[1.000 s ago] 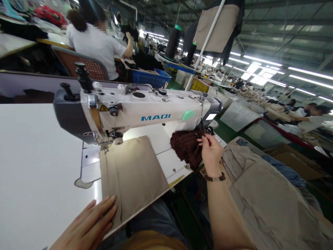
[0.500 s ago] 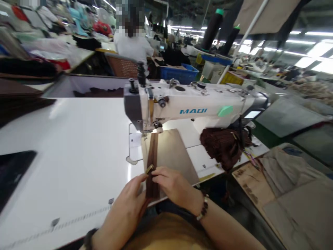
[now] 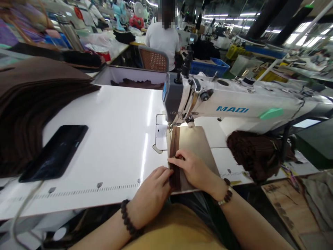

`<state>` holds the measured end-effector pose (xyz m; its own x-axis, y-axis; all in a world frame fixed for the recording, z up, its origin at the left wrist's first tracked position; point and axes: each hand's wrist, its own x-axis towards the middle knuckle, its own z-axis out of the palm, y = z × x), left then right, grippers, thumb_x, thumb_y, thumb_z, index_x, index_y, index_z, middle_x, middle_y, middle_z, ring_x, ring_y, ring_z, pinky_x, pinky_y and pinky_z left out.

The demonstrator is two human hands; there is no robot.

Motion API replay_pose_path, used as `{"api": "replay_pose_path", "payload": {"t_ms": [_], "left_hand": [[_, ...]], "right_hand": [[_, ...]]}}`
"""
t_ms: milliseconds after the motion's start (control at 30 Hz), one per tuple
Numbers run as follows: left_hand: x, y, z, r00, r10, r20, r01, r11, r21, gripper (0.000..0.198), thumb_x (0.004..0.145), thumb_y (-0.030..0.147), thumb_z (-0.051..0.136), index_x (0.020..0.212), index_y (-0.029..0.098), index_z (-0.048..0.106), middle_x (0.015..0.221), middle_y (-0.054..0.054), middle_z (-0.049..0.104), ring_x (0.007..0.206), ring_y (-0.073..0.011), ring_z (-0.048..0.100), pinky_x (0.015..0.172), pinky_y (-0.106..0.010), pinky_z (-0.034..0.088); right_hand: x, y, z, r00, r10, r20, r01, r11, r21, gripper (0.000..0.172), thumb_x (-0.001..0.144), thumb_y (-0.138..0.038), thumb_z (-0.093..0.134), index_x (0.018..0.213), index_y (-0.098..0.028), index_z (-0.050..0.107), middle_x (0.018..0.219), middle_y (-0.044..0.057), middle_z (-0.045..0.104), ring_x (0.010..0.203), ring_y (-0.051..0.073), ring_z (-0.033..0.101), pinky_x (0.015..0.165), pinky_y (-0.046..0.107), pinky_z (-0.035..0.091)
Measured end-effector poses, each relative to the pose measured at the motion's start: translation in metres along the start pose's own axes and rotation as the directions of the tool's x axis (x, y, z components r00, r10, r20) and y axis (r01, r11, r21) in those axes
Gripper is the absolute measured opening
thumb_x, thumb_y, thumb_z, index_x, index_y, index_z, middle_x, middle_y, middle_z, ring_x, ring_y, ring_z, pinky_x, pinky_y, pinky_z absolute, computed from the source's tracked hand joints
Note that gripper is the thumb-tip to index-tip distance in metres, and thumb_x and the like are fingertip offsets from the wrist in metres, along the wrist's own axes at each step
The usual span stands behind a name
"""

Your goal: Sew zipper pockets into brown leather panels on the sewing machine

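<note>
A brown zipper (image 3: 174, 146) lies along the left edge of a tan fabric piece (image 3: 196, 142) under the head of the white MAQI sewing machine (image 3: 234, 104). My left hand (image 3: 153, 191) pinches the zipper's near end at the table edge. My right hand (image 3: 192, 170) lies on the tan fabric with its fingertips pressing the zipper. The needle area sits just above the zipper's far end.
A bundle of dark brown zippers (image 3: 255, 152) rests right of the fabric. A black phone (image 3: 54, 152) and a stack of brown cloth (image 3: 23, 104) lie at the left on the white table (image 3: 111, 121). A person in white (image 3: 163, 38) sits ahead on a chair.
My right hand left the zipper bundle and brought a zipper onto the tan fabric. Both hands now hold it under the machine head. My view has swung to the left.
</note>
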<state>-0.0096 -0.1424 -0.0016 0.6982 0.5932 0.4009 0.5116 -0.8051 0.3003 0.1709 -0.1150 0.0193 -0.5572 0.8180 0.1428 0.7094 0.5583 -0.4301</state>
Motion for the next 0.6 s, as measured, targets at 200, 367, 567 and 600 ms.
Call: {"api": "replay_pose_path", "payload": {"t_ms": [200, 367, 567, 600], "left_hand": [[0.0, -0.001, 0.0, 0.998, 0.003, 0.058, -0.001, 1.0, -0.027, 0.007, 0.079, 0.006, 0.054, 0.075, 0.011, 0.058, 0.097, -0.009, 0.052, 0.089, -0.0213, 0.045, 0.079, -0.035, 0.05], [0.0, -0.001, -0.002, 0.999, -0.001, 0.055, 0.002, 1.0, -0.024, 0.008, 0.078, 0.005, 0.055, 0.074, 0.011, 0.059, 0.095, -0.009, 0.053, 0.09, -0.0212, 0.045, 0.079, -0.034, 0.05], [0.0, -0.002, -0.003, 0.999, -0.001, 0.045, 0.002, 1.0, -0.012, 0.008, 0.077, 0.006, 0.057, 0.07, 0.011, 0.058, 0.094, -0.009, 0.054, 0.089, -0.0205, 0.046, 0.078, -0.032, 0.049], [0.0, -0.002, -0.003, 0.999, -0.002, 0.049, 0.003, 1.0, -0.009, 0.008, 0.077, 0.006, 0.057, 0.07, 0.011, 0.059, 0.094, -0.009, 0.054, 0.09, -0.0207, 0.046, 0.079, -0.032, 0.049]], "right_hand": [[0.013, 0.0, -0.016, 0.993, 0.07, 0.099, -0.085, 0.983, 0.165, 0.026, 0.083, -0.005, 0.038, 0.088, -0.017, 0.062, 0.094, 0.004, 0.052, 0.085, 0.012, 0.051, 0.081, 0.026, 0.042], [0.014, 0.002, -0.015, 0.994, 0.033, 0.101, -0.046, 0.991, 0.128, 0.027, 0.084, -0.006, 0.038, 0.089, -0.017, 0.061, 0.099, 0.005, 0.05, 0.085, 0.012, 0.051, 0.081, 0.027, 0.043], [0.009, 0.003, -0.001, 0.996, 0.085, -0.036, -0.086, 0.996, -0.037, 0.028, 0.084, -0.005, 0.033, 0.1, -0.011, 0.055, 0.111, 0.013, 0.046, 0.094, 0.017, 0.052, 0.084, 0.034, 0.046], [0.01, 0.004, -0.001, 0.996, 0.073, -0.05, -0.075, 0.997, -0.035, 0.026, 0.084, -0.007, 0.033, 0.098, -0.01, 0.055, 0.113, 0.014, 0.046, 0.098, 0.018, 0.051, 0.087, 0.034, 0.046]]}}
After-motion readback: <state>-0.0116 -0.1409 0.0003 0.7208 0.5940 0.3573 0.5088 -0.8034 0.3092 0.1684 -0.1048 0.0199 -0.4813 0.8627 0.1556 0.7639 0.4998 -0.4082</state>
